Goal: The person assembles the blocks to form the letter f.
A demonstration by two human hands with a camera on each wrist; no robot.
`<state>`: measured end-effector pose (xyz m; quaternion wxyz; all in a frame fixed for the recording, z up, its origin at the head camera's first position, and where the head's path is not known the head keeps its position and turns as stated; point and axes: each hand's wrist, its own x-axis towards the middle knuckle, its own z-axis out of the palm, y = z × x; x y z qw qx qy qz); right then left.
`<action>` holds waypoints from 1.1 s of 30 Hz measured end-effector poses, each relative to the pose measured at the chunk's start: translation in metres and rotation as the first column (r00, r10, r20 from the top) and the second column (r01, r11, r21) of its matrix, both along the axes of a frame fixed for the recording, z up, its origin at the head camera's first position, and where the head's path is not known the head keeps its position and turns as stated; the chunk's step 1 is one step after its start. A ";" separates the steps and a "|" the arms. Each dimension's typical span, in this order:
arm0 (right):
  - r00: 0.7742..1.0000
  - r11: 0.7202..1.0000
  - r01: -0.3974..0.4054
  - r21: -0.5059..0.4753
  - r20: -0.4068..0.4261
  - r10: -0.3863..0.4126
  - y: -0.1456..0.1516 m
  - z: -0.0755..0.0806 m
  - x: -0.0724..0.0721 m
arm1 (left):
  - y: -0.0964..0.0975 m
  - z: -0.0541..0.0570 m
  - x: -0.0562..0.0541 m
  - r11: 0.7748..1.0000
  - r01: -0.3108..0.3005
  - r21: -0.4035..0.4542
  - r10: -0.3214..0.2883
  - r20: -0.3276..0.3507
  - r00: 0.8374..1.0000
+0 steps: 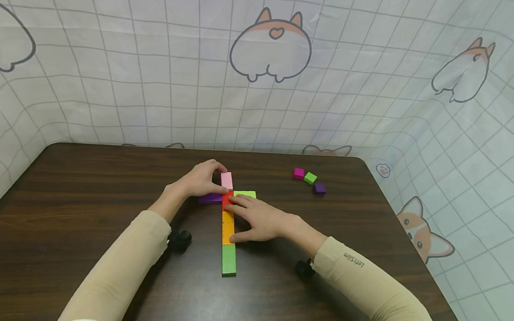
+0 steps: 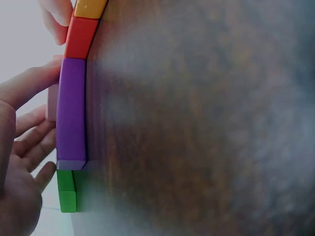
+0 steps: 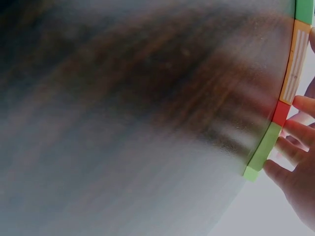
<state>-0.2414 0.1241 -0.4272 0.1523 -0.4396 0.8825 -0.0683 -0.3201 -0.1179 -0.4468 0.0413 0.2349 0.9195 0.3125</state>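
My left hand [image 1: 201, 179] pinches the pink block [image 1: 227, 180] lengthwise, thumb at its near end and fingertips at its far end. Nearer to me, a red block [image 1: 226, 198], an orange block [image 1: 228, 228] and a green block [image 1: 229, 260] continue the same straight row. A purple block [image 2: 72, 113] extends leftward from the red one, under the left hand. On the other side lies a light green block [image 3: 265, 150], partly covered by my right hand [image 1: 262, 219]. That hand is spread, its fingertips on the red block and its thumb beside the orange block.
Farther back on the right of the dark wooden table [image 1: 79, 208] lie three small blocks: magenta [image 1: 299, 173], bright green [image 1: 310, 178] and dark purple [image 1: 319, 189]. Behind the table's far edge hangs a white gridded curtain [image 1: 154, 98]. A black wrist camera [image 1: 181, 240] is by the left sleeve.
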 end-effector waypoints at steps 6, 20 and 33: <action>1.000 1.000 -0.007 -0.003 -0.004 0.007 0.000 0.000 0.001 | -0.001 0.000 0.000 0.999 0.036 -0.023 -0.036 0.018 0.999; 1.000 1.000 -0.008 0.003 -0.012 0.009 0.000 0.002 0.001 | -0.001 0.004 0.002 0.997 0.063 -0.032 -0.063 0.019 0.998; 1.000 1.000 0.002 0.008 -0.007 -0.002 -0.001 0.000 0.001 | -0.003 0.004 0.003 0.998 0.037 -0.046 -0.037 0.002 0.999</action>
